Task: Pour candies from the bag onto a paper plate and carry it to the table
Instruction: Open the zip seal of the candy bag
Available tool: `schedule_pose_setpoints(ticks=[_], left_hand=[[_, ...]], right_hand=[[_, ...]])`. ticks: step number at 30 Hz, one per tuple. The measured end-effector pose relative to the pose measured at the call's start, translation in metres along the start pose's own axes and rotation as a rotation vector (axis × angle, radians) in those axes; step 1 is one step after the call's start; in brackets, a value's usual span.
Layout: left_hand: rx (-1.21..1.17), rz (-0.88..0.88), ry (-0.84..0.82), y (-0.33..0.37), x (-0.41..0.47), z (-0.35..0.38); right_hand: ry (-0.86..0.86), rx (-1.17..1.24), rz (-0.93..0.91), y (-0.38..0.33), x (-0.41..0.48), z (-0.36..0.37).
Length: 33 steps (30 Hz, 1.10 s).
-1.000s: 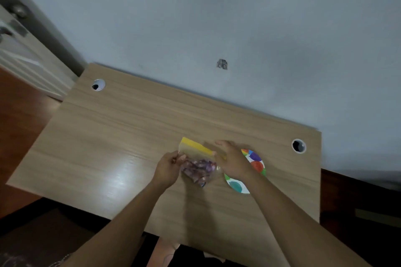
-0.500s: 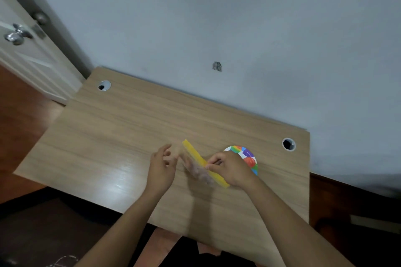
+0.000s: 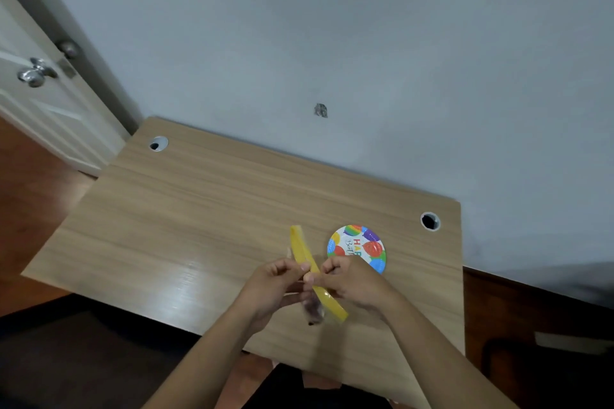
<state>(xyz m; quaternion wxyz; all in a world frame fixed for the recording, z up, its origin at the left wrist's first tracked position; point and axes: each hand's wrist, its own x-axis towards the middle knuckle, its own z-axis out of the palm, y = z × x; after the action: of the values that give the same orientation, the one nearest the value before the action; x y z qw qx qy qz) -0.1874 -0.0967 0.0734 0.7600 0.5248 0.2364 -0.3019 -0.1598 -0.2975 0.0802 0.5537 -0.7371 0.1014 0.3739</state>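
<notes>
Bag (image 3: 317, 279) held above desk (image 3: 199, 226) near front edge; plate (image 3: 357, 247) right, toward back-right corner | left half bare | left hand (image 3: 272, 289) and right hand (image 3: 355, 282) fingers pinched on yellow top

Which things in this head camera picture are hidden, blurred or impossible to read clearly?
- Candies in the clear yellow-topped bag: blurred, behind the left hand; count unclear.
- Colourful round paper plate: near edge and lettering partly covered by the right hand.
- Bag open or sealed: cannot tell.
</notes>
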Motion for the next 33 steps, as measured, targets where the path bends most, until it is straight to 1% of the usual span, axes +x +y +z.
schedule_pose_setpoints(ticks=[2,5,10,12,16,18,19,21,24,25,27,28,29,30,31,33], left_hand=[[-0.042,-0.006,0.007,-0.001,-0.001,-0.002],[-0.087,-0.005,0.043,-0.003,0.0,0.001],[-0.131,-0.031,0.11,-0.011,-0.002,0.008],[-0.153,-0.028,0.131,-0.013,-0.005,0.011],[-0.289,-0.051,0.22,-0.017,-0.002,0.011],[-0.34,-0.024,0.273,-0.014,-0.002,0.007],[-0.327,0.001,0.29,-0.012,-0.002,0.003],[-0.195,0.053,0.291,-0.006,-0.007,0.0],[0.101,0.096,0.334,-0.003,-0.014,-0.008],[0.256,0.132,0.373,-0.004,-0.015,-0.014],[0.647,0.252,0.465,-0.001,-0.014,-0.028],[0.823,0.293,0.492,0.001,-0.014,-0.035],[0.947,0.286,0.492,0.002,-0.015,-0.04],[1.001,0.258,0.462,0.004,-0.015,-0.042],[1.005,0.22,0.411,0.006,-0.015,-0.042],[0.927,0.135,0.262,0.008,-0.017,-0.041]], right_hand=[[0.016,0.056,-0.017,0.003,-0.006,0.001],[0.083,0.137,-0.036,0.006,-0.011,0.007],[0.196,0.156,-0.018,0.009,-0.014,0.018],[0.252,0.157,-0.01,0.009,-0.014,0.023],[0.393,0.214,0.017,0.012,-0.007,0.033],[0.477,0.27,0.036,0.014,-0.004,0.031],[0.498,0.313,0.044,0.016,-0.004,0.029],[0.512,0.306,0.045,0.019,-0.004,0.024],[0.553,0.009,-0.045,0.02,-0.008,0.014],[0.558,-0.103,-0.081,0.017,-0.009,0.009],[0.574,-0.379,-0.123,0.012,-0.01,-0.002],[0.588,-0.521,-0.12,0.009,-0.011,-0.008],[0.604,-0.644,-0.122,0.005,-0.011,-0.013],[0.617,-0.735,-0.123,0.001,-0.011,-0.017],[0.619,-0.797,-0.138,0.0,-0.009,-0.019],[0.603,-0.833,-0.175,-0.004,-0.008,-0.019]])
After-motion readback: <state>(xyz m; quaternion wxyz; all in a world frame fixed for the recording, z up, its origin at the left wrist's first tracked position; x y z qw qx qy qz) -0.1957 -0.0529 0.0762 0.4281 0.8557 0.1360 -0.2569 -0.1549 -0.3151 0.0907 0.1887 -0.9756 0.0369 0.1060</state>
